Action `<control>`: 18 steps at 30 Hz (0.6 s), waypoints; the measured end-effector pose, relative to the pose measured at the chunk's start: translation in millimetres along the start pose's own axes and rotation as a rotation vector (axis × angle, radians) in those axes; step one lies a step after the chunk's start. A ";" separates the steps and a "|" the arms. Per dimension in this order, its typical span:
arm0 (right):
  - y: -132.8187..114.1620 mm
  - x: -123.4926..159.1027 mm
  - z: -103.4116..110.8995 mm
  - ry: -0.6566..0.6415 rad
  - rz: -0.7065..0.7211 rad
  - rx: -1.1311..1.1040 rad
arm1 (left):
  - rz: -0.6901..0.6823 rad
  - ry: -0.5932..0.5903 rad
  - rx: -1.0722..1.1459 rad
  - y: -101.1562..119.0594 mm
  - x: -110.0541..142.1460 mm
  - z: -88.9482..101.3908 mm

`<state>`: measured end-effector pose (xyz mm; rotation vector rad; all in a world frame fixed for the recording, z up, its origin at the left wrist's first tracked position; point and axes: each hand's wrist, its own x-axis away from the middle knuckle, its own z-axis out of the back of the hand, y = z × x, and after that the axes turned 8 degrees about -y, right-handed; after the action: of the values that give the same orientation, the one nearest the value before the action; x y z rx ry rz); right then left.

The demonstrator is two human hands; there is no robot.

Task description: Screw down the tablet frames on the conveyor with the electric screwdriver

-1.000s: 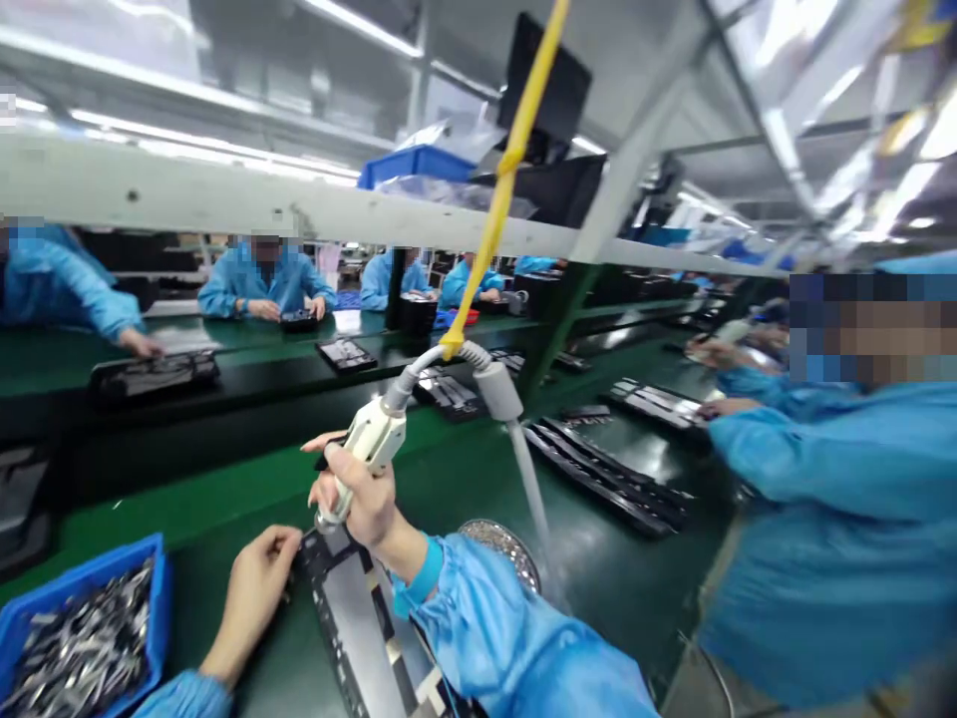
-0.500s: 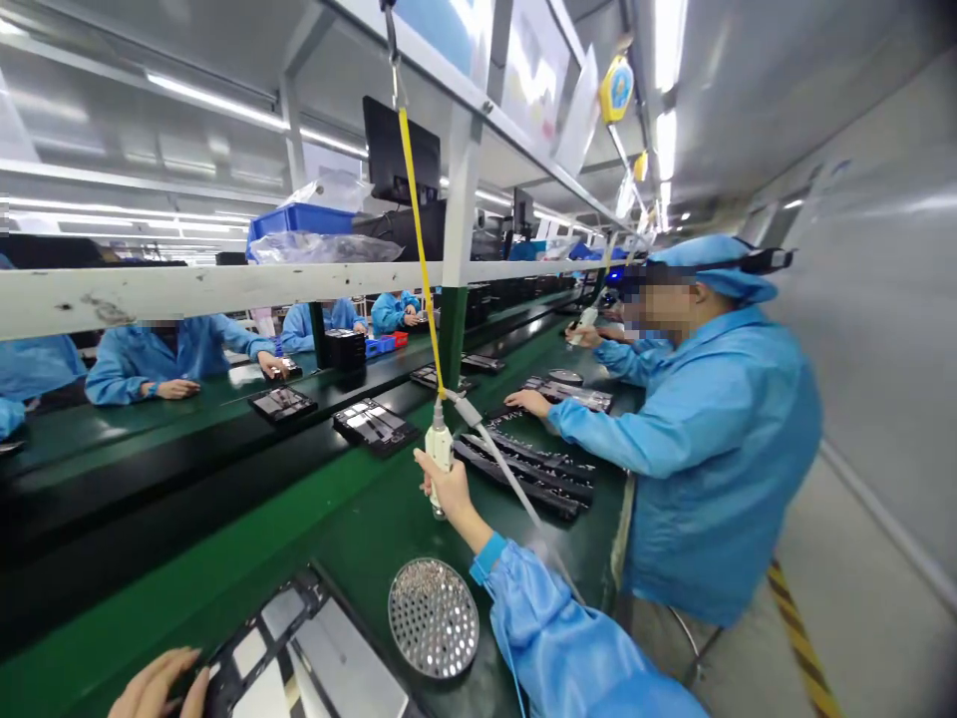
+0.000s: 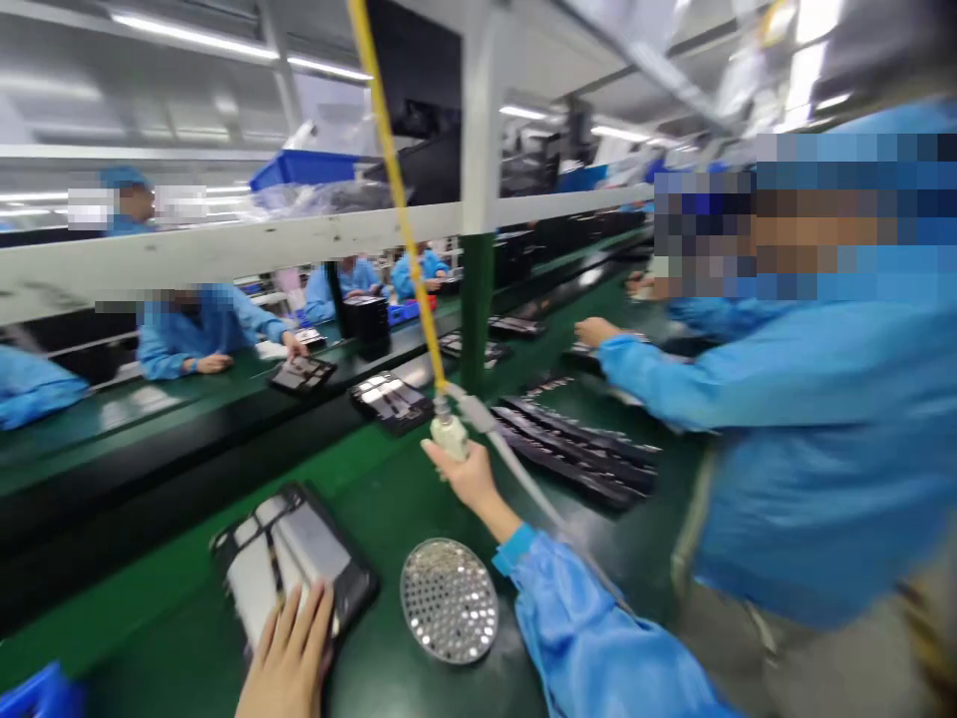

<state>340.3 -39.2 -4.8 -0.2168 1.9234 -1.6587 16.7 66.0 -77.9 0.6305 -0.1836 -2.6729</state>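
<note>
My right hand is shut around a white electric screwdriver, which hangs upright from a yellow cord with a grey cable trailing from it. My left hand lies with fingers apart on the lower edge of a black frame with a pale panel, on the green belt. Between my hands sits a round perforated metal tray holding small metal parts. The screwdriver's tip is hidden by my right hand.
A co-worker in a blue smock stands close on the right, reaching over stacked black frames. A corner of a blue bin shows at lower left. A white shelf beam and green post stand ahead.
The view has swung, bringing the whole black frame into sight. My left hand now rests on its lower edge. The screwdriver stays in my right hand, away from the frame and above the belt.
</note>
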 end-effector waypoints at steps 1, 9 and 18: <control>1.1 1.2 1.5 -0.013 -0.009 -0.005 | 0.005 -0.038 -0.033 -11.7 -17.5 6.6; 10.2 6.8 4.3 -0.106 -0.013 0.037 | 0.536 0.192 -0.104 -85.2 -75.3 47.9; 4.1 8.6 0.1 -0.095 0.031 0.068 | 0.297 0.111 0.517 35.7 -59.6 75.5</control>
<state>334.3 -42.5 -11.5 -0.2330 1.7891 -1.6603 43.7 59.9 20.9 0.8255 -0.8820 -2.2955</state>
